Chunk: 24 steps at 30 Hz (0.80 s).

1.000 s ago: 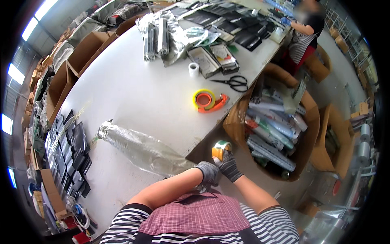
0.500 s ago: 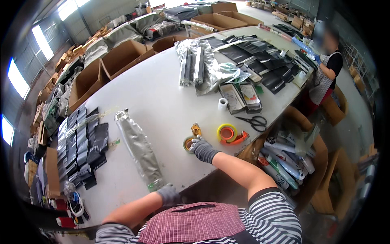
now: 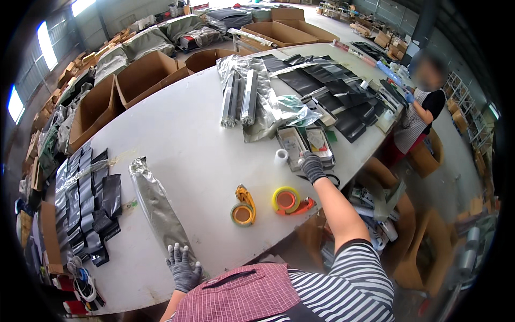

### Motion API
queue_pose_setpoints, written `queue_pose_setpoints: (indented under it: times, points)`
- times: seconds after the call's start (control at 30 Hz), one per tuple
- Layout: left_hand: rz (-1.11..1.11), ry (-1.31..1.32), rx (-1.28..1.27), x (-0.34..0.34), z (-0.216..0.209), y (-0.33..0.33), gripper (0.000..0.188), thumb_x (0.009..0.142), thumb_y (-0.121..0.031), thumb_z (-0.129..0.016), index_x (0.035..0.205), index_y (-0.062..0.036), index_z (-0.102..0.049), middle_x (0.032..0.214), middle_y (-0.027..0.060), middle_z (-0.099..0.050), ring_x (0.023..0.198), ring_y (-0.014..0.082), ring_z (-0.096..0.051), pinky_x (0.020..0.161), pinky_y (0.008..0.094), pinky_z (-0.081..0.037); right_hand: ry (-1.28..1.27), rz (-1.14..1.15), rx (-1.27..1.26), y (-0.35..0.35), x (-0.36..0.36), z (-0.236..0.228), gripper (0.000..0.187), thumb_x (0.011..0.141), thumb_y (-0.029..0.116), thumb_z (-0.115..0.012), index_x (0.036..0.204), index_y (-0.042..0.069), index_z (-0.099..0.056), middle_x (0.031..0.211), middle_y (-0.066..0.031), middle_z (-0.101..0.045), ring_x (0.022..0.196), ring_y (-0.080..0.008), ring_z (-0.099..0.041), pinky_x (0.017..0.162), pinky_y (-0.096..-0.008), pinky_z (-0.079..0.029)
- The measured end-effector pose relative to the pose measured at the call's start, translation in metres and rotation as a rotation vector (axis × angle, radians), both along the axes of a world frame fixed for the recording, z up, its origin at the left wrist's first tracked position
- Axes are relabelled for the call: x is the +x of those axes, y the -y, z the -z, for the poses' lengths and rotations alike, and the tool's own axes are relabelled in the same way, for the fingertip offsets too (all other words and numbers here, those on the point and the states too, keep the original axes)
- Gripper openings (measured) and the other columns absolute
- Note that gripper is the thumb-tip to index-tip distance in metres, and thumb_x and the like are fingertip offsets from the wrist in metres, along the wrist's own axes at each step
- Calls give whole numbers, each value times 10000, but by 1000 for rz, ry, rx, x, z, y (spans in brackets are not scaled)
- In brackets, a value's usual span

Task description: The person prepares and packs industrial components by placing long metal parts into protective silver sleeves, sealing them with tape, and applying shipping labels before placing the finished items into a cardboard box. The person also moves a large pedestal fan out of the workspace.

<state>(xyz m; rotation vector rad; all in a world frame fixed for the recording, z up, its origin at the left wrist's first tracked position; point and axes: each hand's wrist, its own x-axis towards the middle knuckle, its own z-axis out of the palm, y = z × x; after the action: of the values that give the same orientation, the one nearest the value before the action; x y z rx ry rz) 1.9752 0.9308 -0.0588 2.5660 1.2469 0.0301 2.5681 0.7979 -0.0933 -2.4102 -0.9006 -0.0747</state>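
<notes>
My left hand (image 3: 184,268), in a grey glove, lies with fingers spread on the near end of a long silvery-grey wrapped package (image 3: 158,201). My right hand (image 3: 312,166), gloved too, reaches to the near edge of two small open boxes (image 3: 289,142) that contain papers or labels. Its fingers are drawn together; what they hold, if anything, is too small to make out. Scissors (image 3: 335,180) lie partly hidden beneath that hand. Nearer to me are an orange tape dispenser (image 3: 244,206) and a red one with a yellow-rimmed roll (image 3: 287,200). A small white roll (image 3: 280,156) stands beside the boxes.
Black flat pouches (image 3: 86,198) lie at the left, with more black pouches (image 3: 322,80) at the far right. Silvery bundles (image 3: 236,99) rest on plastic toward the back. Cardboard boxes (image 3: 145,80) line the far edge. A co-worker (image 3: 426,102) stands at the right.
My right hand has left the orange tape dispenser and moved up and right to the small boxes. My left hand has come onto the package, its fingers now spread. The view has shifted slightly.
</notes>
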Motion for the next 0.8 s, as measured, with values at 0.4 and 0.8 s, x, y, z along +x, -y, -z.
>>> queue_pose_setpoints:
  times: [0.4,0.8]
  points:
    - [-80,-45,50,30,-1,-1,672,718,-220,-700,1349,-112,-495,1472,127,-397,1442,326,-227,1153,560,-114,-11,-74,-604,-56,70,60,217,834,133,-580,984,50,-714,1033,-221,-673,979,-351,-657,869,-402,-531]
    - [-138,770,-871,213,-92,12,501,902,-200,-656,1341,-14,-500,1269,109,-567,1121,184,-548,1003,324,-422,-487,-683,374,-28,-90,-85,142,843,90,-602,973,62,-652,937,-142,-640,963,-292,-616,892,-393,-486]
